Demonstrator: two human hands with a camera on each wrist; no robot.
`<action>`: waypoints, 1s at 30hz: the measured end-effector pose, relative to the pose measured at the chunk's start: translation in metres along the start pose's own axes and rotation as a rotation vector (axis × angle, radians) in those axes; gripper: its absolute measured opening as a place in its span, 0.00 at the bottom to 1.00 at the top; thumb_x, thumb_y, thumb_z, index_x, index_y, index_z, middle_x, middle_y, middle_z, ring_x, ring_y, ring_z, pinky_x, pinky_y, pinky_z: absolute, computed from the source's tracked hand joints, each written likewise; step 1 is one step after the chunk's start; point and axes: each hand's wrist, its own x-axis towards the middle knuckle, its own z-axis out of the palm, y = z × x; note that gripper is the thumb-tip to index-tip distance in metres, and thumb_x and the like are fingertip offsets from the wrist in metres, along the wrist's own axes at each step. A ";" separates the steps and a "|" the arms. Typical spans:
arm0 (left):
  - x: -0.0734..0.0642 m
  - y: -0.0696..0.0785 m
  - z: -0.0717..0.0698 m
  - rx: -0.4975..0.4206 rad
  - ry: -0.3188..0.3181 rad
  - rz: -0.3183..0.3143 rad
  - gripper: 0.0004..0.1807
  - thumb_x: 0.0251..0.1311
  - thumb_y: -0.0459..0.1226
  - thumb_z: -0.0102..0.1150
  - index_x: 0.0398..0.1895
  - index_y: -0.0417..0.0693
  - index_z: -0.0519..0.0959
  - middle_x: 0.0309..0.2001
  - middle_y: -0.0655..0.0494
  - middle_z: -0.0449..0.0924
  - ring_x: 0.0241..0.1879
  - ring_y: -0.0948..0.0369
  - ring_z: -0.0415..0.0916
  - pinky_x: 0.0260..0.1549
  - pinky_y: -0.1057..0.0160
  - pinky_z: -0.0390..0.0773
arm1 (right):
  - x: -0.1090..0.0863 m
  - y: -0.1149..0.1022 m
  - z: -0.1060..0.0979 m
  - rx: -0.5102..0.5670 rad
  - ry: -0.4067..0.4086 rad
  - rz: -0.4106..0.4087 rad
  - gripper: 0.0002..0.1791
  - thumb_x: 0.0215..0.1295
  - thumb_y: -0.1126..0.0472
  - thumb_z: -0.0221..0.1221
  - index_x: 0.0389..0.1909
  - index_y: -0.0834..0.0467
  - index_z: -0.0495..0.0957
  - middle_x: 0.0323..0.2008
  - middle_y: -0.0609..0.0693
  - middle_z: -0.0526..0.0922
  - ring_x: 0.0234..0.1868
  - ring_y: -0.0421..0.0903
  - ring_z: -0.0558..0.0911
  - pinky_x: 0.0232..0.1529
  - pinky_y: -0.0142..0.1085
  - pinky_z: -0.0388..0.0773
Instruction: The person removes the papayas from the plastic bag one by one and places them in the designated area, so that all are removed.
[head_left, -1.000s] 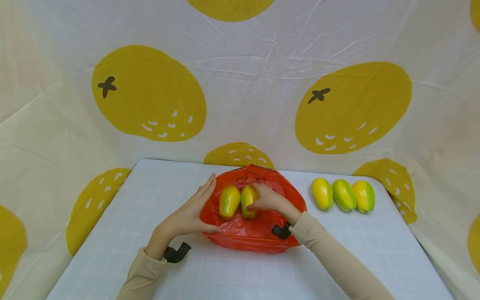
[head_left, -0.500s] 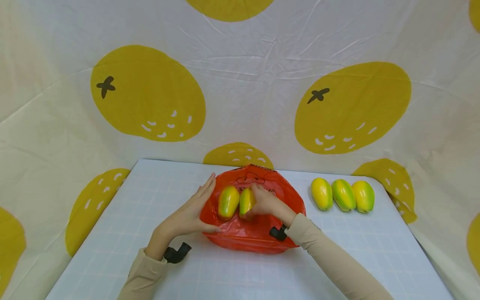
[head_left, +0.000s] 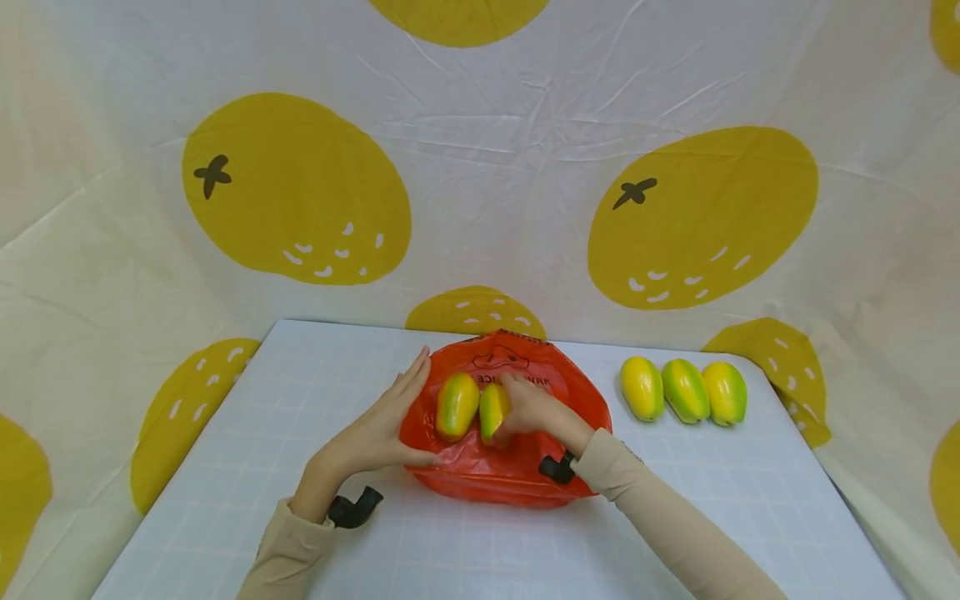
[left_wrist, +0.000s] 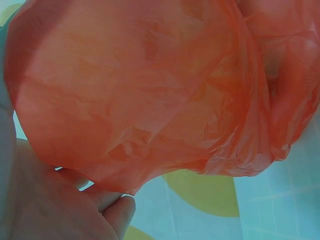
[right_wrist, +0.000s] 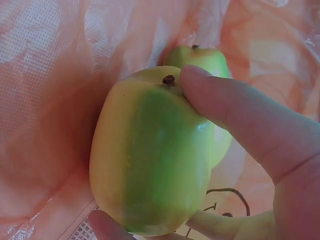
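Mango (head_left: 492, 410), yellow with a green band, sits inside the red bag (head_left: 495, 487), gripped by the right hand (head_left: 534, 408). In the right wrist view the thumb lies by the stem end and fingertips come round the other end; we read this as a lengthwise hold, suited to controlling a smooth, rounded body. Whether its weight is on the bag's floor, we cannot tell.

Second mango (head_left: 457, 407) is just to its left, ungripped. The two lie nearly parallel, which, we judge, saves room in the bag; whether they touch is unclear to us.

Left hand (head_left: 378, 429) is unclenched and carries no fruit: fingers straight at the bag's left side, thumb spread towards the front edge. We take it for a brace, since the plastic looks thin and limp and would probably sag inward unsupported. The bag's mouth is wide towards us; lettering (head_left: 538, 381) on the back wall reads reversed, so we are looking at its inner face.

Three mangoes (head_left: 686, 391) sit in a close row on the table (head_left: 420, 550), right of the bag and well apart from it, probably placed for the right hand's reach.
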 end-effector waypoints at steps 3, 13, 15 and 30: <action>0.000 0.000 0.000 0.007 -0.002 0.001 0.72 0.42 0.47 0.81 0.80 0.43 0.37 0.80 0.62 0.26 0.78 0.51 0.34 0.72 0.41 0.43 | -0.002 0.000 0.000 0.006 -0.003 -0.005 0.51 0.47 0.54 0.77 0.69 0.61 0.60 0.59 0.57 0.70 0.54 0.53 0.72 0.61 0.52 0.73; 0.000 0.000 0.000 0.020 -0.008 -0.007 0.72 0.42 0.52 0.80 0.80 0.45 0.37 0.80 0.63 0.25 0.78 0.52 0.34 0.72 0.42 0.43 | -0.008 -0.003 -0.008 0.026 0.004 0.000 0.52 0.47 0.55 0.78 0.71 0.60 0.59 0.55 0.52 0.73 0.54 0.52 0.72 0.60 0.50 0.75; 0.000 0.000 0.000 0.015 -0.009 -0.008 0.72 0.42 0.53 0.80 0.80 0.45 0.37 0.80 0.63 0.25 0.78 0.52 0.34 0.72 0.42 0.43 | -0.010 -0.004 -0.010 0.022 0.005 0.003 0.52 0.47 0.55 0.78 0.71 0.60 0.60 0.55 0.52 0.73 0.53 0.52 0.72 0.59 0.49 0.75; 0.001 0.002 -0.001 -0.010 -0.009 -0.021 0.71 0.43 0.47 0.81 0.80 0.47 0.36 0.80 0.61 0.26 0.78 0.51 0.33 0.72 0.39 0.43 | -0.032 -0.012 -0.028 0.053 0.081 -0.053 0.52 0.45 0.56 0.79 0.71 0.57 0.61 0.58 0.51 0.73 0.54 0.51 0.72 0.56 0.48 0.78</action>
